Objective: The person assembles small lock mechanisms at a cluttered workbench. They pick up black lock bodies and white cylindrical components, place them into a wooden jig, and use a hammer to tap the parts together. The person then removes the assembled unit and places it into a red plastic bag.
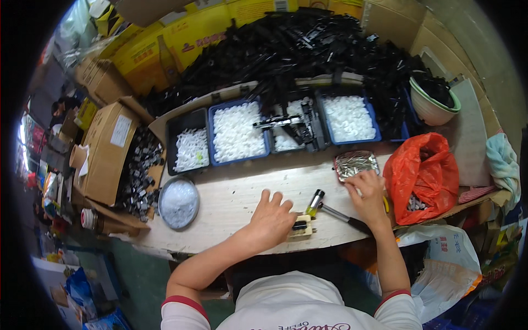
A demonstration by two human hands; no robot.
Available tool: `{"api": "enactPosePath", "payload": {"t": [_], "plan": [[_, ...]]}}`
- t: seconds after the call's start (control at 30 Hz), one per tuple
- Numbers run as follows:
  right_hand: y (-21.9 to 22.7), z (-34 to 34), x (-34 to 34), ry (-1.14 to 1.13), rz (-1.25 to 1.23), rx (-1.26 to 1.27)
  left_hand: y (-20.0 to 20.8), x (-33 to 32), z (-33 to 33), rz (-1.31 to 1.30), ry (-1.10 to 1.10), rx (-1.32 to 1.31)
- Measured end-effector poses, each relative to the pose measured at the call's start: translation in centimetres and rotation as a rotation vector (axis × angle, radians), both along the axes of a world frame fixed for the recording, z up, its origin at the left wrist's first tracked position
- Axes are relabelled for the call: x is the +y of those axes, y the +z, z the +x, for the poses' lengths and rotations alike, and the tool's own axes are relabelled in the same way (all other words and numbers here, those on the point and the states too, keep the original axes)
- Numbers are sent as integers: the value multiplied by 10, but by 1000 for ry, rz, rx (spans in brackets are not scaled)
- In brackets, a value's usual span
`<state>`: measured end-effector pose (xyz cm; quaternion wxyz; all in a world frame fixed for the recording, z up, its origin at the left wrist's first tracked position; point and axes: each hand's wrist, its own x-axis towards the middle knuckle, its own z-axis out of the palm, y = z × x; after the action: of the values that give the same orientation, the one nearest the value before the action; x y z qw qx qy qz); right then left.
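Note:
My left hand (270,221) rests at the near part of the table with its fingers spread. Its thumb side lies against a small cream block (301,226) with a black piece in it. Over the near edge of a shallow red-rimmed tray of thin metal pins (356,164), my right hand (367,192) has its thumb and fingertips brought together; whatever lies between them is too small to make out. Between the hands lie a hammer (344,216) with a dark grip and a yellow-and-black handled tool (315,202).
Bins of white plastic parts (239,132) line the back, below a heap of black parts (308,49). A round dish (179,202) stands left, beside a cardboard box (107,154). At right are a red plastic bag (423,176) and a bowl (432,104).

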<state>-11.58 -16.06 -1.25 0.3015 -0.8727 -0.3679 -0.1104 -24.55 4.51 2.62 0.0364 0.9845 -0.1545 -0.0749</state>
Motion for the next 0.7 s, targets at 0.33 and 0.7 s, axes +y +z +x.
{"api": "enactPosePath", "payload": {"t": [0.33,0.7], "plan": [[-14,42,6,-150,-420,-116,-26,-49,215,-26,148,-488],[-24,54,-5,-67,-155,-188,-34,-25,241,-573,219,-481]]}}
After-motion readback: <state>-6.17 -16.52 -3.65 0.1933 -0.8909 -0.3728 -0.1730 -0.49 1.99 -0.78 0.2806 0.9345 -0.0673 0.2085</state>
